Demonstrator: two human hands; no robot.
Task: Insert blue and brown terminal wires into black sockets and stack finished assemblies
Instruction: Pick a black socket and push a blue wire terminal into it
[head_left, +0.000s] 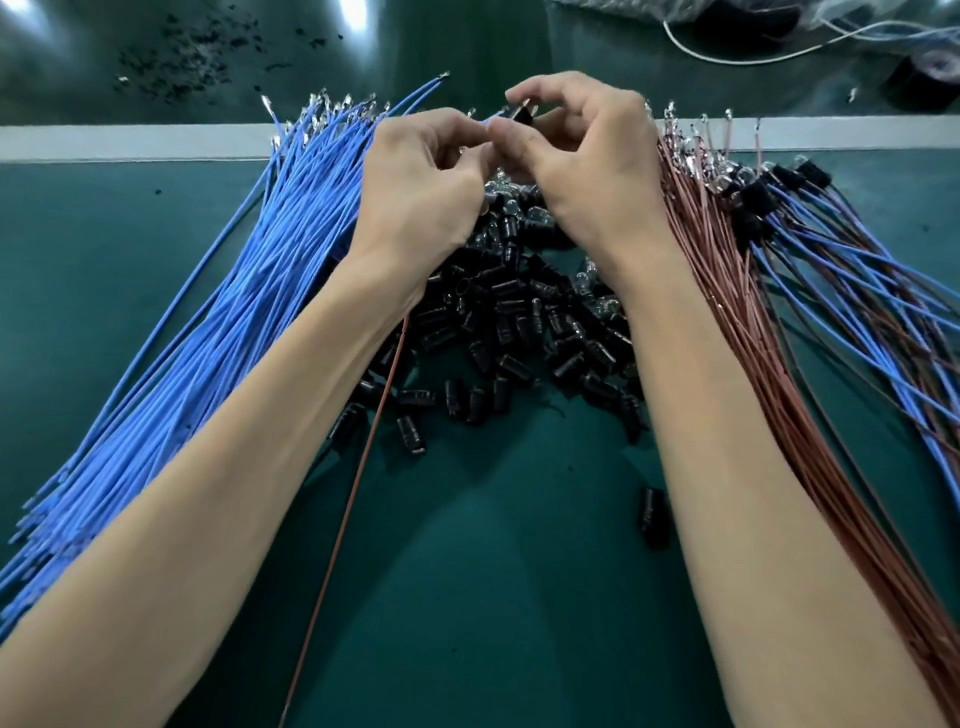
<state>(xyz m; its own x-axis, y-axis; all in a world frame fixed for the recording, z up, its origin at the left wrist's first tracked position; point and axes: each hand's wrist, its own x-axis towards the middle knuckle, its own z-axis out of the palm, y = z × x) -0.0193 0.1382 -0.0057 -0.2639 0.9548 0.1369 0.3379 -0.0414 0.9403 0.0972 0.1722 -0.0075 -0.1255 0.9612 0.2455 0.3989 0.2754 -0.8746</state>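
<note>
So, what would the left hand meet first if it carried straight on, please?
Probably the socket pinched in the right hand; the left hand, pinching a blue wire, points at it.

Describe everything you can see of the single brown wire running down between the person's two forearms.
The single brown wire is thin, with smooth reddish-brown insulation, nearly straight and running diagonally. Its upper end vanishes behind the wrist of the left hand, hiding any terminal; its lower end leaves the bottom edge. It crosses the edge of the pile of black sockets, then the green mat; contact with them is unclear.
</note>
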